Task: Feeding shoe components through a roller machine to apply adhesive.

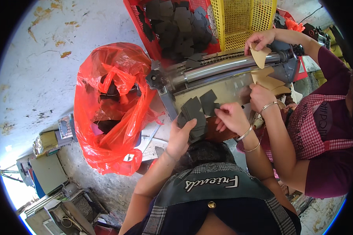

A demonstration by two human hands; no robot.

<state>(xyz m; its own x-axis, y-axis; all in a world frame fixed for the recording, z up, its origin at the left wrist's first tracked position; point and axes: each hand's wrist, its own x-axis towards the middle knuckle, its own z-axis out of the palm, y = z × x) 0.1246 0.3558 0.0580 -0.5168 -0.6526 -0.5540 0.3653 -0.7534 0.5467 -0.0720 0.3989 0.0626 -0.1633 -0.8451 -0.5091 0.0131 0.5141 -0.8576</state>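
Observation:
My left hand [179, 137] is closed round a fanned stack of dark grey leather-like pieces [193, 114], with the thumb on top. To its right, one loose dark grey leather-like piece [208, 101] lies over the feed plate of a roller machine [223, 69]. The fingertips of my right hand [236, 119] pinch the lower right corner of that piece, the other fingers curled below. The shiny metal roller is just beyond both hands.
A red crate [135, 19] full of dark pieces and a yellow crate [243, 23] stand behind the machine. Left is a big red plastic bag [113, 145]. At the right, a co-worker's hands [261, 98] hold tan pieces [270, 82] close to my right hand.

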